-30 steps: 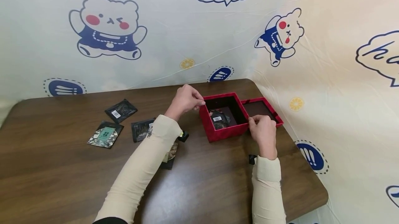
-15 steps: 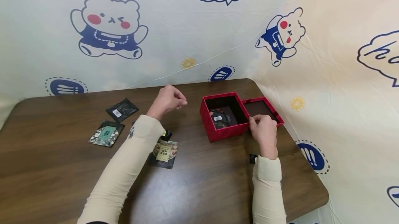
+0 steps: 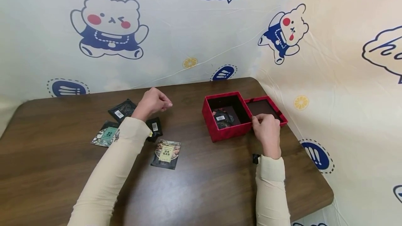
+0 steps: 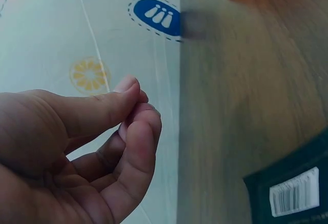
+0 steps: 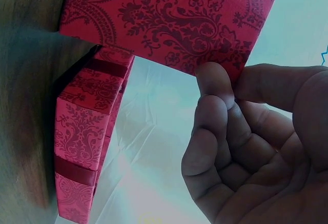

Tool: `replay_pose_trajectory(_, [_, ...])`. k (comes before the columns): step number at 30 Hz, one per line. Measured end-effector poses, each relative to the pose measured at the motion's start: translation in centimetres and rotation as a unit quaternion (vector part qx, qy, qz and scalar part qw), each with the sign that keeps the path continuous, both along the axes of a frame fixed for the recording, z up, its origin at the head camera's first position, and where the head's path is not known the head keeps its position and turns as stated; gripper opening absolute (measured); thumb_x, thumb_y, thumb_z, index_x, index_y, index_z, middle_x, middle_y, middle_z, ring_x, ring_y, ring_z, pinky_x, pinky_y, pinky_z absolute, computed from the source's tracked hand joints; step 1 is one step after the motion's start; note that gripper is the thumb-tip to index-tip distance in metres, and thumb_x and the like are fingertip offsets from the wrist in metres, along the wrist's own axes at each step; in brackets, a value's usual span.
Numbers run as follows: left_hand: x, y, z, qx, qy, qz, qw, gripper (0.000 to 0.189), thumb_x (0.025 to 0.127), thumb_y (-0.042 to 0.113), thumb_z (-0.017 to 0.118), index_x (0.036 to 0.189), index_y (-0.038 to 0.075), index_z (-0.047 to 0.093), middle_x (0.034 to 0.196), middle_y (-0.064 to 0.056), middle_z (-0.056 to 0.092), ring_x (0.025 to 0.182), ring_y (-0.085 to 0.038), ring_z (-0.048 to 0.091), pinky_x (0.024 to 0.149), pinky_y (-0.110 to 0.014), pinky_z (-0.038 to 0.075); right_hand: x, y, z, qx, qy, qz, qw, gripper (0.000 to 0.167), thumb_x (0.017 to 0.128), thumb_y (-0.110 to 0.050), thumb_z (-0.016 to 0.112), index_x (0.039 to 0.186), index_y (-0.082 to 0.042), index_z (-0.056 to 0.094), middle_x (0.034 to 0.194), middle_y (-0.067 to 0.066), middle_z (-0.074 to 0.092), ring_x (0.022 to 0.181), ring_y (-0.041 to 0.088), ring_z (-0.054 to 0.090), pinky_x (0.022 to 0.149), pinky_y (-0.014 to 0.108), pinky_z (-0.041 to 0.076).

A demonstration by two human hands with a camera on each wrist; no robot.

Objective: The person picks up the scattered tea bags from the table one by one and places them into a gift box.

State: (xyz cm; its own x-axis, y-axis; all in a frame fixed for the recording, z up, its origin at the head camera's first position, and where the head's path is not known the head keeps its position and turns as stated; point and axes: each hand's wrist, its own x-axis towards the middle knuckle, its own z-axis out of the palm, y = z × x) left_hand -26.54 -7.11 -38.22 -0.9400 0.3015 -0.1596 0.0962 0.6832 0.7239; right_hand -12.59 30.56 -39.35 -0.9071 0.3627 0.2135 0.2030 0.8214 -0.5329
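Note:
My right hand (image 3: 267, 131) pinches the near right corner of a red patterned box (image 3: 227, 133), thumb and fingers on its top edge, as the right wrist view also shows. Inside the box lies a dark sachet (image 3: 221, 118) with a white barcode label. My left hand (image 3: 154, 102) hovers over the table left of the box, fingers curled and thumb against the index finger, with nothing between them. Below its wrist a black sachet (image 3: 155, 128) with a barcode is partly covered by the sleeve. A tea sachet with a yellow label (image 3: 165, 154) lies nearer.
The red lid (image 3: 263, 107) lies inner side up, right of the box. Farther left on the brown table (image 3: 56, 156) are a black sachet (image 3: 120, 109) and a green-labelled sachet (image 3: 106, 133), both partly behind the left arm. A cartoon-printed curtain (image 3: 176, 27) hangs behind.
My left hand has let go of the box's left edge and moved left over the table, uncovering the yellow-labelled sachet. My right hand stays on the box corner.

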Motion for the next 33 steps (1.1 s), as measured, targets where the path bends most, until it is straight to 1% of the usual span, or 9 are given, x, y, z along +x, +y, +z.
replay_pose_trajectory(7, [-0.3, -1.6, -1.3, -0.016, -0.027, -0.004, 0.9995, 0.014, 0.092, 0.012, 0.076, 0.099, -0.001, 0.078, 0.083, -0.017, 0.07, 0.073, -0.023, 0.058, 0.067, -0.035, 0.047, 0.0, 0.0, 0.1, -0.003, -0.008, -0.003, 1.0, 0.025, 0.097, -0.021, 0.064, 0.082, -0.006, 0.077, 0.065, 0.004, 0.066, 0.076, 0.031, 0.058, 0.063, 0.04, 0.046])
replay_pose_trajectory(14, [-0.5, -3.0, -2.6, -0.04, -0.019, -0.012, 0.9989, 0.012, 0.091, 0.008, 0.076, 0.096, -0.002, 0.078, 0.081, -0.016, 0.072, 0.069, -0.021, 0.059, 0.066, -0.034, 0.048, 0.0, 0.0, 0.3, -0.001, -0.008, -0.003, 1.0, 0.025, 0.097, -0.021, 0.064, 0.083, -0.005, 0.077, 0.066, 0.006, 0.067, 0.076, 0.032, 0.059, 0.063, 0.041, 0.047])
replay_pose_trajectory(16, [-0.6, -3.1, -2.8, -0.045, -0.017, -0.021, 0.9986, 0.013, 0.09, 0.008, 0.076, 0.097, -0.003, 0.078, 0.084, -0.016, 0.073, 0.069, -0.021, 0.06, 0.066, -0.034, 0.05, -0.1, 0.0, 0.3, -0.002, -0.007, -0.005, 1.0, 0.025, 0.097, -0.021, 0.064, 0.083, -0.005, 0.077, 0.067, 0.006, 0.067, 0.076, 0.032, 0.059, 0.064, 0.041, 0.047])
replay_pose_trajectory(20, [-0.7, -3.5, -3.5, -0.062, -0.028, -0.04, 0.9969, 0.015, 0.089, 0.006, 0.077, 0.102, -0.003, 0.078, 0.095, -0.016, 0.074, 0.073, -0.021, 0.063, 0.068, -0.035, 0.053, -0.1, 0.0, 0.3, -0.002, -0.009, -0.007, 0.9999, 0.025, 0.097, -0.021, 0.063, 0.083, -0.005, 0.077, 0.067, 0.006, 0.067, 0.078, 0.032, 0.059, 0.065, 0.042, 0.047])
replay_pose_trajectory(22, [-0.8, -3.7, -3.8, -0.068, -0.03, -0.047, 0.9961, 0.016, 0.088, 0.005, 0.078, 0.102, -0.002, 0.078, 0.096, -0.016, 0.074, 0.075, -0.022, 0.064, 0.069, -0.036, 0.053, -0.1, 0.0, 0.3, -0.002, -0.011, -0.007, 0.9999, 0.026, 0.097, -0.021, 0.063, 0.084, -0.005, 0.077, 0.067, 0.006, 0.067, 0.078, 0.032, 0.058, 0.065, 0.042, 0.047])
replay_pose_trajectory(24, [-0.9, -3.8, -4.1, -0.069, -0.027, -0.05, 0.996, 0.014, 0.086, 0.005, 0.079, 0.099, -0.001, 0.079, 0.092, -0.014, 0.075, 0.078, -0.024, 0.064, 0.071, -0.038, 0.053, 0.0, 0.0, 0.3, -0.004, -0.011, -0.006, 0.9999, 0.026, 0.097, -0.021, 0.063, 0.084, -0.005, 0.077, 0.067, 0.006, 0.067, 0.077, 0.032, 0.058, 0.064, 0.041, 0.047])
replay_pose_trajectory(28, [-0.9, -3.9, -4.5, -0.083, -0.002, -0.052, 0.9952, 0.004, 0.084, 0.006, 0.082, 0.087, 0.004, 0.081, 0.085, -0.009, 0.074, 0.087, -0.03, 0.063, 0.078, -0.044, 0.052, 0.0, -0.1, 0.2, -0.007, -0.012, -0.005, 0.9999, 0.026, 0.098, -0.023, 0.063, 0.083, -0.005, 0.077, 0.065, 0.005, 0.066, 0.075, 0.031, 0.059, 0.063, 0.04, 0.047])
replay_pose_trajectory(30, [-1.0, -3.9, -4.6, -0.095, 0.008, -0.052, 0.994, 0.003, 0.085, 0.006, 0.08, 0.083, 0.005, 0.08, 0.086, -0.009, 0.073, 0.089, -0.031, 0.061, 0.08, -0.045, 0.051, 0.0, -0.1, 0.1, -0.006, -0.01, -0.005, 0.9999, 0.026, 0.097, -0.023, 0.063, 0.082, -0.006, 0.077, 0.065, 0.004, 0.066, 0.075, 0.031, 0.059, 0.063, 0.041, 0.047])
replay_pose_trajectory(33, [-1.0, -3.8, -4.4, -0.102, 0.008, -0.051, 0.9935, 0.006, 0.088, 0.006, 0.076, 0.084, 0.005, 0.08, 0.093, -0.014, 0.072, 0.088, -0.032, 0.059, 0.078, -0.045, 0.051, 0.0, -0.1, 0.1, -0.003, -0.004, -0.005, 1.0, 0.026, 0.097, -0.022, 0.064, 0.081, -0.006, 0.077, 0.064, 0.004, 0.066, 0.076, 0.032, 0.059, 0.064, 0.042, 0.047])
